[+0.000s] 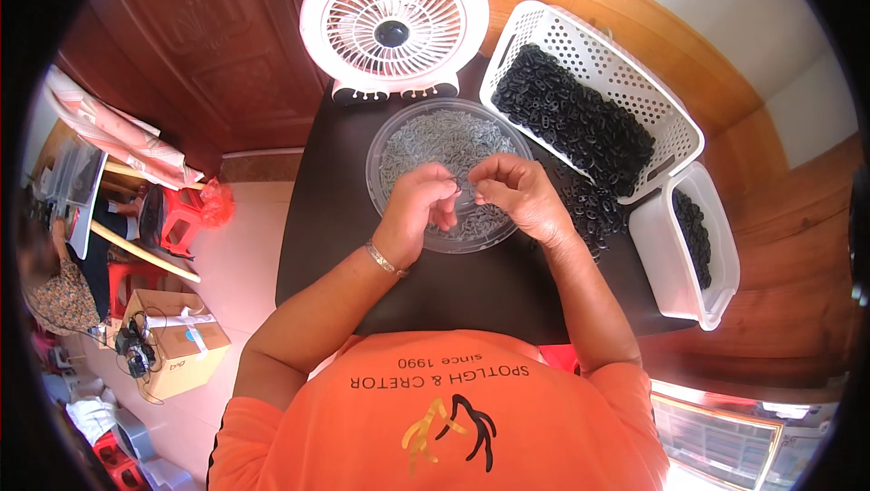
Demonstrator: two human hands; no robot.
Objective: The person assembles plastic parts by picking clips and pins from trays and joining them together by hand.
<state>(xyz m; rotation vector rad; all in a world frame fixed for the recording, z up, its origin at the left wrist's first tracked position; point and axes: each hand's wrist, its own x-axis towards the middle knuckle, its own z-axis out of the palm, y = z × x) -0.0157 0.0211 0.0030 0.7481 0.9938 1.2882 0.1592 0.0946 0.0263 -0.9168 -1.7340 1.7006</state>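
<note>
Over the tub (372, 168) at the person's twelve o'clock, left hand (419, 201) and right hand (524, 197) pinch fingertips together, contents too tiny to tell! Grey pieces (444, 135) beneath, black pieces (575, 115) at one o'clock, presumably for easy reach.

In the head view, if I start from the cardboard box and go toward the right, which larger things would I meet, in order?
cardboard box → pink-and-white fan → round plastic tub → perforated white basket → smaller white bin
</note>
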